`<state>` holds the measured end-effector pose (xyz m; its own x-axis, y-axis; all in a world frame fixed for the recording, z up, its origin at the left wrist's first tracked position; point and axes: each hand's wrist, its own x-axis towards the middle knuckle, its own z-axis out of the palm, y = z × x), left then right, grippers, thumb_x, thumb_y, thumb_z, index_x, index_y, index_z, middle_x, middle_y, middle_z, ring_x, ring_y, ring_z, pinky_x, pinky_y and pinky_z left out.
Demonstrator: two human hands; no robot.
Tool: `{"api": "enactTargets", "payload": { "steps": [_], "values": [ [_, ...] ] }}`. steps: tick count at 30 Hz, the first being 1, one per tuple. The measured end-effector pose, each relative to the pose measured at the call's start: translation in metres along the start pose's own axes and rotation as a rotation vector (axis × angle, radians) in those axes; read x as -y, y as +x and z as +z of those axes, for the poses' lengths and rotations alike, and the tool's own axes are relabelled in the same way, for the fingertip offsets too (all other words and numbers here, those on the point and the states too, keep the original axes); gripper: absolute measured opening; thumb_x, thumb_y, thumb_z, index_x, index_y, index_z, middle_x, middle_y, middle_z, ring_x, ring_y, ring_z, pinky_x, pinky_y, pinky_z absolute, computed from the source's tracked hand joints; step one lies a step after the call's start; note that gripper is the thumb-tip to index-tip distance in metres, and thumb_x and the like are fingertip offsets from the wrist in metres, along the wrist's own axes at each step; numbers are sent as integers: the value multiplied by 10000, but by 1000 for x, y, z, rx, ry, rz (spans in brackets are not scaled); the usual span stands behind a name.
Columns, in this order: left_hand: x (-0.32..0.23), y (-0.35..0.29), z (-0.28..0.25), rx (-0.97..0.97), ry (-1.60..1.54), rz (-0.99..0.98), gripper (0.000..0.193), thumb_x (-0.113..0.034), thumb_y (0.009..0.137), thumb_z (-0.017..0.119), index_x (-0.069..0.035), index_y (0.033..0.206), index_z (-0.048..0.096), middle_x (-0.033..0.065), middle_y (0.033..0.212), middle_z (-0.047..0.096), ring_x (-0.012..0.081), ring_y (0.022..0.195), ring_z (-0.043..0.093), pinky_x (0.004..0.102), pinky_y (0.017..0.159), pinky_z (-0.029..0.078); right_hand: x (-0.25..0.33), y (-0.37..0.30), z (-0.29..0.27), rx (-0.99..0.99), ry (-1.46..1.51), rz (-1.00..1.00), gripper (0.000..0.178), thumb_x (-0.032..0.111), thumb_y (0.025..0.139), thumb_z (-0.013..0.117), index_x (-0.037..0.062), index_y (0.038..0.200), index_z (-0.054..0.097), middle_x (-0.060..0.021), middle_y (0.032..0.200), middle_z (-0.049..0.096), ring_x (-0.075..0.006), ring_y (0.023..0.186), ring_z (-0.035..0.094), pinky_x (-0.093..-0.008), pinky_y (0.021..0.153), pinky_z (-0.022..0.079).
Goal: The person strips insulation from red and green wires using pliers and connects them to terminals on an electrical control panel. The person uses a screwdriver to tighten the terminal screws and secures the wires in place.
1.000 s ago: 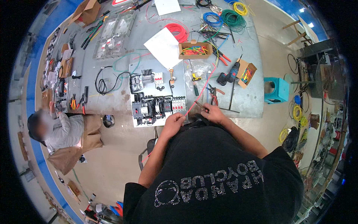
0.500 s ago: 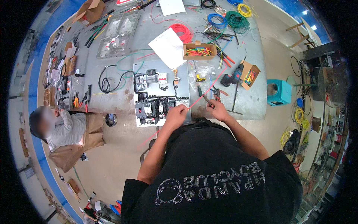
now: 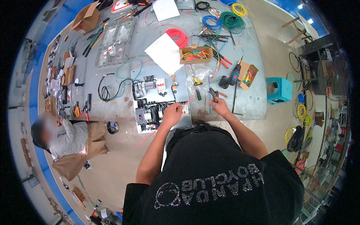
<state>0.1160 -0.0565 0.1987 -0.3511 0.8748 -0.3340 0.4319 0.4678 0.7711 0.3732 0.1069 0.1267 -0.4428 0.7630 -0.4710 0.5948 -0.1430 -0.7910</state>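
Note:
My left hand (image 3: 173, 113) pinches a thin red wire (image 3: 192, 98) above the lower right part of a mounting plate (image 3: 182, 80). The wire slants up and right from my fingers; its tail hangs below the table edge. On the plate sit black contactors (image 3: 144, 116), a white breaker with red levers (image 3: 161, 84) and black wiring. My right hand (image 3: 220, 106) is closed around dark pliers (image 3: 213, 93), right of the plate, their jaws apart from the red wire. Red-handled pliers parts show beside them, partly hidden. Close by lies a screwdriver with a dark green handle (image 3: 198, 94).
Behind my right hand are a cordless drill (image 3: 231, 77) and boxes of coloured sleeves (image 3: 195, 55) (image 3: 248, 77). Wire coils (image 3: 176, 37) and a white paper sheet (image 3: 163, 53) lie farther back. A blue stool (image 3: 279, 90) stands right; another person (image 3: 69, 138) works at left.
The pliers in my right hand have swung away from the red wire and now point up. My left hand has drawn slightly left and down, still pinching the wire. The whole view shifted slightly.

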Motion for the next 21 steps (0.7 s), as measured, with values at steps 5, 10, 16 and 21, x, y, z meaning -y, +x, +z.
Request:
{"api": "enactTargets", "payload": {
  "steps": [5, 10, 16, 21],
  "values": [
    [-18, -7, 4, 88, -393, -40, 185, -177, 974, 603, -2, 996, 660, 1, 732, 618, 66, 673, 556, 245, 615, 450, 55, -34, 4, 165, 379, -90, 189, 210, 928, 686, 24, 956, 666, -2, 681, 594, -91, 574, 546, -268, 507, 420],
    [-49, -20, 22, 101, -547, 2, 163, -184, 987, 600, -37, 933, 647, -23, 719, 602, 47, 624, 487, 232, 571, 390, 114, -49, 26, 190, 440, -119, 196, 223, 926, 694, 32, 939, 651, 8, 706, 605, -77, 618, 551, -245, 566, 430],
    [-61, -24, 12, 88, -639, -59, 172, -204, 988, 613, -62, 895, 639, -40, 699, 578, 29, 581, 441, 217, 522, 351, 145, -53, 18, 242, 454, -183, 170, 185, 929, 690, 25, 925, 635, -7, 771, 628, -84, 687, 574, -255, 617, 461],
    [-66, -31, 4, 36, -695, -15, 187, -211, 984, 626, -64, 869, 634, -52, 672, 533, 31, 581, 421, 216, 525, 346, 162, -63, 14, 256, 460, -247, 156, 148, 925, 692, 4, 960, 643, -22, 815, 647, -87, 736, 607, -254, 679, 497]
  ]
}}
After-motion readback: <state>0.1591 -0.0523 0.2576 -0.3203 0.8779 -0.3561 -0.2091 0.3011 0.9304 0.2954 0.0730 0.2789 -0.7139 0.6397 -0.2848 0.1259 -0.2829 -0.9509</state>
